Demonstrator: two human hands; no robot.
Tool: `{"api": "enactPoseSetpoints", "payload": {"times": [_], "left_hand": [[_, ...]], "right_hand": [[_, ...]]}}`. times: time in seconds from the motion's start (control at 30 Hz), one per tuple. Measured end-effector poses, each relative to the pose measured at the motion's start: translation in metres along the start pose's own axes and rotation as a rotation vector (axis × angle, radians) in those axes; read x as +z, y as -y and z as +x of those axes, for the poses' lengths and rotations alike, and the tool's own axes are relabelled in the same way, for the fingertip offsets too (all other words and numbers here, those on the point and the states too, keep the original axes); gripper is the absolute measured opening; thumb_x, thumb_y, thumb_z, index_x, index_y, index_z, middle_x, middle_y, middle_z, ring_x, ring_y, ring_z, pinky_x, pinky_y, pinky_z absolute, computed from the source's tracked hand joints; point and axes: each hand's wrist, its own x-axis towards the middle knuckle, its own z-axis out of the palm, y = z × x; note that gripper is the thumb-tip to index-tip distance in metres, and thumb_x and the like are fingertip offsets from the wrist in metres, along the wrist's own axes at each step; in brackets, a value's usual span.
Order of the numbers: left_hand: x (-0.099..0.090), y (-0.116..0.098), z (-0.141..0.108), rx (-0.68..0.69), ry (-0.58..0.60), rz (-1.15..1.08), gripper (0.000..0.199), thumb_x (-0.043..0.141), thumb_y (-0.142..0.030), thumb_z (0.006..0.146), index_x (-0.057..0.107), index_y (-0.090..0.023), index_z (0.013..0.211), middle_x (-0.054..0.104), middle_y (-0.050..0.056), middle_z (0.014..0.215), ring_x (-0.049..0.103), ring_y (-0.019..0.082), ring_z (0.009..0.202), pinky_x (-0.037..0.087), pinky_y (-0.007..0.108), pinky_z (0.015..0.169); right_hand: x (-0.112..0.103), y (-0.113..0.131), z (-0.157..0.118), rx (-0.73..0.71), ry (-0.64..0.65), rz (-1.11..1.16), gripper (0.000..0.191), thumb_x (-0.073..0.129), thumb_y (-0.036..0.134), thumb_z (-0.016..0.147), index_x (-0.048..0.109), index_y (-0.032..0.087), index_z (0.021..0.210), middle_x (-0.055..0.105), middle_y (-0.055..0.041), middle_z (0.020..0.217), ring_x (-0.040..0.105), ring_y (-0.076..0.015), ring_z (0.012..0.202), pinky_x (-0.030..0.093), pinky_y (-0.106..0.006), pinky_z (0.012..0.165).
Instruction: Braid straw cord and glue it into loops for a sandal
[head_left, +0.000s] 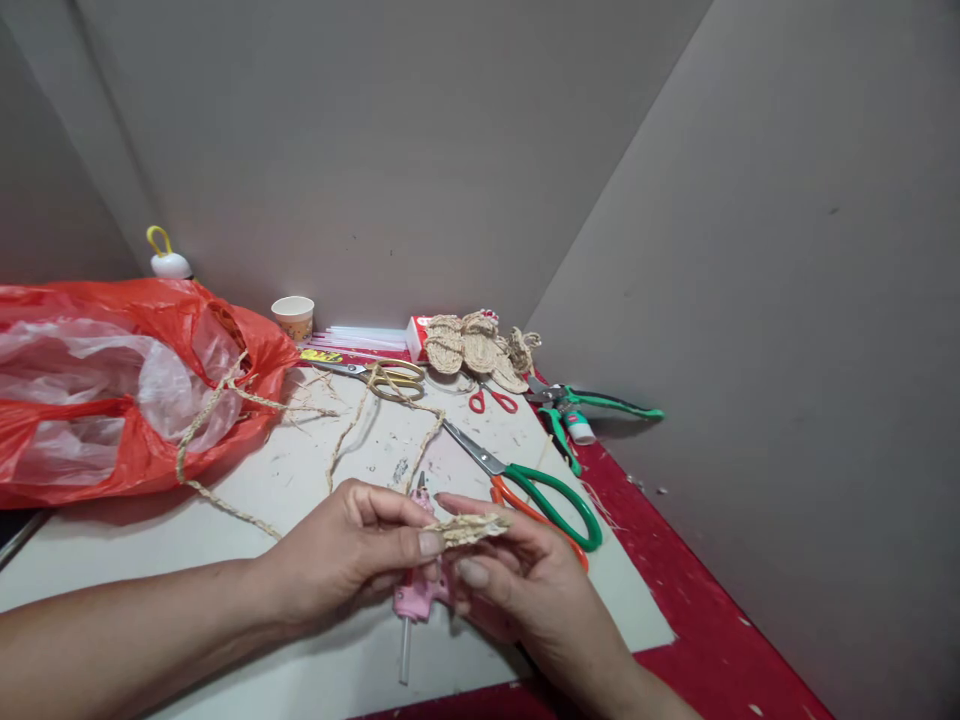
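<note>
Between my two hands is a small piece of braided straw cord [472, 529], seen nearly edge-on. My left hand [360, 550] pinches its near end between thumb and fingers. The fingers of my right hand [536, 585] are closed about its other side, with the thumb below. A length of the straw braid [424, 445] runs up from behind the hands across the white board. Under the hands lies a pink glue gun [414, 600] with a clear glue stick out of its back, partly hidden by my fingers. Scissors with green and orange handles [555, 500] lie just beyond my right hand.
A red plastic bag [259, 345] fills the left, with braid trailing from it. Gold-handled scissors [397, 380], a paper cup [292, 318], glue sticks [360, 340], and several braided straw pieces [480, 350] are at the back. Green-handled pliers [615, 403] lie right, by the grey wall [787, 300].
</note>
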Motion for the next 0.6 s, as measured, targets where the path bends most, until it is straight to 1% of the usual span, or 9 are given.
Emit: {"api": "enactPoseSetpoints", "payload": {"times": [0.07, 0.13, 0.2, 0.33, 0.47, 0.6], "left_hand": [[-0.0006, 0.0029, 0.0001, -0.005, 0.005, 0.006, 0.027, 0.071, -0.035, 0.074, 0.069, -0.008, 0.073, 0.067, 0.007, 0.062, 0.049, 0.006, 0.045, 0.021, 0.019, 0.042], [-0.0017, 0.0049, 0.0003, -0.009, 0.010, 0.009, 0.026, 0.071, -0.035, 0.074, 0.069, -0.009, 0.075, 0.067, 0.007, 0.065, 0.049, 0.006, 0.045, 0.020, 0.019, 0.042], [-0.0024, 0.0055, 0.0004, -0.014, 0.012, 0.020, 0.025, 0.070, -0.034, 0.075, 0.069, -0.009, 0.076, 0.068, 0.007, 0.067, 0.048, 0.005, 0.046, 0.020, 0.019, 0.042], [-0.0018, 0.0042, 0.0003, -0.038, 0.025, 0.089, 0.028, 0.068, -0.036, 0.076, 0.070, -0.009, 0.074, 0.065, 0.006, 0.065, 0.039, 0.004, 0.042, 0.021, 0.020, 0.042], [-0.0014, 0.0040, 0.0004, -0.037, 0.077, 0.121, 0.038, 0.062, -0.044, 0.079, 0.071, -0.008, 0.071, 0.062, 0.005, 0.063, 0.037, 0.004, 0.043, 0.024, 0.021, 0.045], [-0.0026, 0.0049, 0.0006, -0.009, 0.099, 0.204, 0.039, 0.057, -0.043, 0.083, 0.069, -0.008, 0.069, 0.058, 0.004, 0.059, 0.035, 0.004, 0.043, 0.023, 0.021, 0.044]], "right_hand": [[0.0018, -0.0024, 0.0004, -0.014, -0.001, 0.009, 0.043, 0.081, 0.027, 0.063, 0.070, 0.023, 0.105, 0.070, -0.0031, 0.079, 0.065, -0.0151, 0.066, 0.056, -0.028, 0.062], [0.0027, -0.0020, 0.0004, -0.055, -0.017, -0.012, 0.038, 0.081, 0.028, 0.064, 0.073, 0.023, 0.100, 0.068, -0.0027, 0.078, 0.064, -0.0151, 0.067, 0.056, -0.029, 0.064], [0.0032, -0.0006, 0.0003, -0.096, -0.020, -0.035, 0.033, 0.080, 0.028, 0.066, 0.074, 0.023, 0.098, 0.066, -0.0021, 0.078, 0.063, -0.0138, 0.065, 0.055, -0.027, 0.061], [0.0036, 0.0007, -0.0004, -0.137, -0.012, -0.082, 0.026, 0.077, 0.027, 0.070, 0.075, 0.026, 0.095, 0.063, 0.0001, 0.075, 0.060, -0.0095, 0.056, 0.052, -0.020, 0.052], [0.0045, 0.0010, -0.0011, -0.137, -0.003, -0.106, 0.024, 0.076, 0.030, 0.071, 0.075, 0.026, 0.095, 0.062, -0.0007, 0.074, 0.062, -0.0117, 0.056, 0.052, -0.021, 0.049], [0.0046, 0.0007, -0.0017, -0.132, 0.023, -0.106, 0.022, 0.076, 0.029, 0.071, 0.076, 0.028, 0.093, 0.061, -0.0004, 0.076, 0.063, -0.0122, 0.058, 0.053, -0.021, 0.050]]}}
